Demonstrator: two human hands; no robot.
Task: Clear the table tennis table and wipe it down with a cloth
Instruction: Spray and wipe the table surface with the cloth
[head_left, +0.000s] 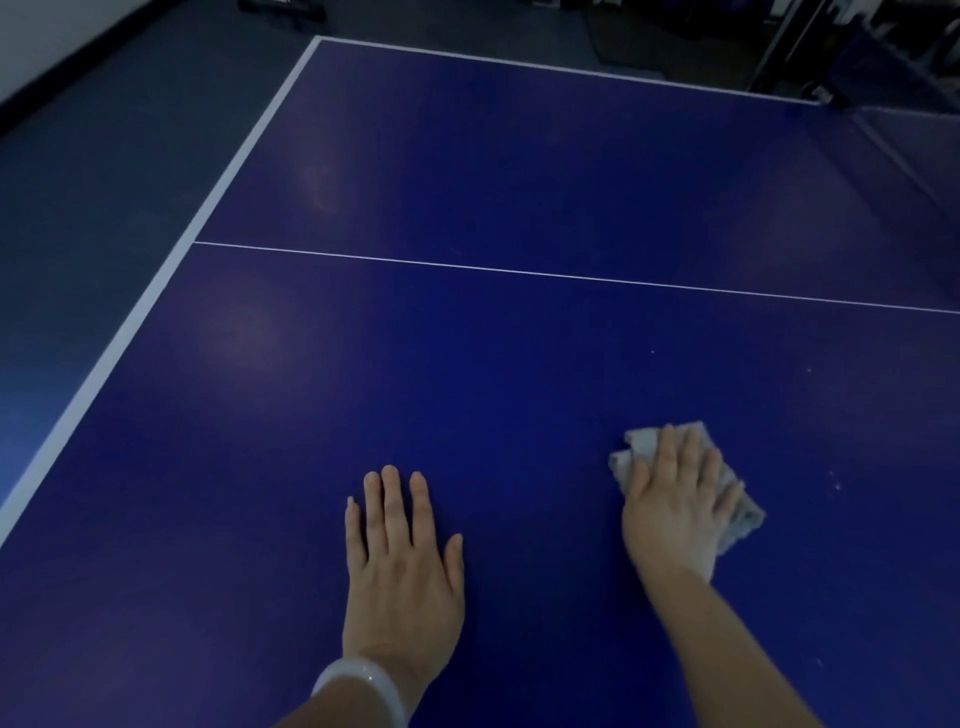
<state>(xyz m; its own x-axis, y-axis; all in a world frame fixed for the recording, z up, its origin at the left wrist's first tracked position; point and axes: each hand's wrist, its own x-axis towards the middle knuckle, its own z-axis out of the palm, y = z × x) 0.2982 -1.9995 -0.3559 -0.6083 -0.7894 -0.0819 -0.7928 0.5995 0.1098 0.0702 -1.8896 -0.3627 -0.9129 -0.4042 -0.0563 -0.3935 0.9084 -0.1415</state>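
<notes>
The blue table tennis table fills most of the view, with white edge lines and a thin white centre line. My right hand presses flat on a crumpled grey cloth at the lower right of the table. The cloth sticks out past my fingers on the left and right. My left hand lies flat on the bare table surface at the lower middle, fingers together, holding nothing. A pale bangle sits on my left wrist.
Small white specks dot the table to the right of the cloth. The net runs along the right edge. Dark floor lies left of the table. Dark frames and equipment stand at the top right.
</notes>
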